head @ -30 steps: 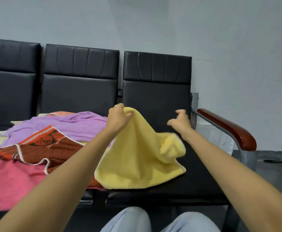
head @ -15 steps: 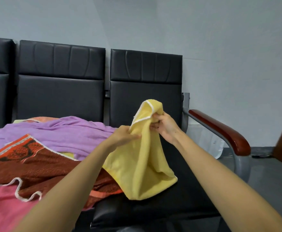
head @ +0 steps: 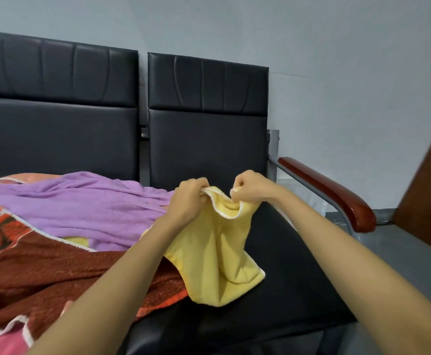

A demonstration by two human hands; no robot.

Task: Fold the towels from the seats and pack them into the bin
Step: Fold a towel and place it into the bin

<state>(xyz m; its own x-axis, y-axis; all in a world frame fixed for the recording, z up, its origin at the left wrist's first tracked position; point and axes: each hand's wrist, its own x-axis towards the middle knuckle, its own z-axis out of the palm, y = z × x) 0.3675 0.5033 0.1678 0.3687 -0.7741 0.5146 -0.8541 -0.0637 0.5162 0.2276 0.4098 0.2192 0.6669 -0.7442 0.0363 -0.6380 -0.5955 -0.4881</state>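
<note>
The row of black padded seats [head: 286, 265] fills the scene. The left seats carry a loose heap of unfolded towels: a purple towel [head: 81, 206] at the far side, a brown-red patterned towel [head: 55, 272] nearer, and a pink towel [head: 2, 344] at the near left corner. The yellow towel [head: 219, 254] is the one in work. It hangs over the right seat, its lower end resting on the cushion and overlapping the edge of the brown-red towel. To the right is the seat's wooden armrest [head: 332, 193]. 1 second ago only the left hand [head: 187, 198] held the yellow towel, lifting a corner while the right hand [head: 250, 187] reached in empty. Half a second ago the 2 hands met at a raised corner. Now both have come lower and drawn slightly apart. Each is clenched around the white-trimmed top edge, with a short sag of hem between them. That suggests the person is working along the hem to find the corners, so the towel can be stretched flat for its 1st fold. The task is therefore at an early stage: no folded towel is in view, at least 3 more wait in the heap, and the bin is not in view.
</note>
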